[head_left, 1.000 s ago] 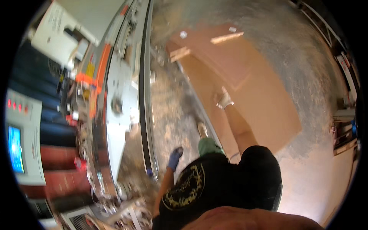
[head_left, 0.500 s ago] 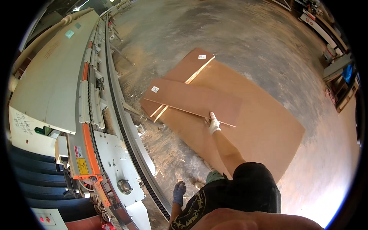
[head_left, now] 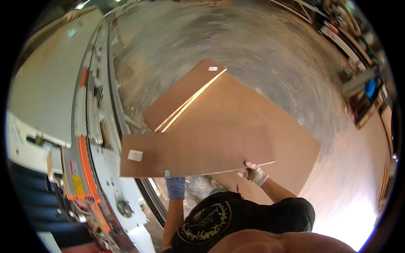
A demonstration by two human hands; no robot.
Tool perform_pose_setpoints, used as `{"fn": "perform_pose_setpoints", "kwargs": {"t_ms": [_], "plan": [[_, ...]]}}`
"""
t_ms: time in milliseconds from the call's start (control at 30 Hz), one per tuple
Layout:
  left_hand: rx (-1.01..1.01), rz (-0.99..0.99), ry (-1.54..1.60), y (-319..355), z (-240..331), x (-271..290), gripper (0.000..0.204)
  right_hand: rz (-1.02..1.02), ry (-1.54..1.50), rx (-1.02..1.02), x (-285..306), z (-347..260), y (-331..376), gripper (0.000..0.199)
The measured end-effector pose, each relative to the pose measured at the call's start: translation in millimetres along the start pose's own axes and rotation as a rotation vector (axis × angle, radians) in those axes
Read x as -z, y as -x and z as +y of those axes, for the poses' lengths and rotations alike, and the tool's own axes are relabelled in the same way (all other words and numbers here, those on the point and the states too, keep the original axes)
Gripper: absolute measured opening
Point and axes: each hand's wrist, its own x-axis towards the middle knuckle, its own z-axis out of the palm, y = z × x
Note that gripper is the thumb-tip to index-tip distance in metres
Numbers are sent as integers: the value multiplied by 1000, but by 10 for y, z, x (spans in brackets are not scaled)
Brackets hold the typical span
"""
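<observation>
A long brown wood panel with a white label near its left end is held up in front of my body. My left hand, in a grey-blue glove, grips its near edge towards the left, thumb on top. Further right, my right hand, in a white glove, is closed on the same edge, its thumb over the face. Both hands' remaining fingers are mostly hidden beneath. Beyond, a stack of narrower brown panels, the top one labelled, lies on a large brown sheet on the floor.
Along my left runs a long machine with a pale bed, a metal rail and an orange guard strip. Workbenches and equipment line the far right. Sawdust streaks the concrete floor.
The labelled panel has come off the stack, lifted nearer to me and turned more level across my view. My left hand has risen from my side and taken hold of its near edge.
</observation>
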Motion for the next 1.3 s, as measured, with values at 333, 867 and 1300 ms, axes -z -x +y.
{"fn": "perform_pose_setpoints", "kwargs": {"t_ms": [333, 867, 1300], "plan": [[-410, 505, 319, 1577, 513, 707, 51, 33, 50, -2, -263, 21, -102, 44], [-663, 787, 448, 1097, 1374, 2925, 48, 18, 703, -633, -1144, 1280, -560, 46], [-640, 862, 419, 821, 1654, 2671, 49, 140, 767, -582, -1568, 1287, -746, 44]]}}
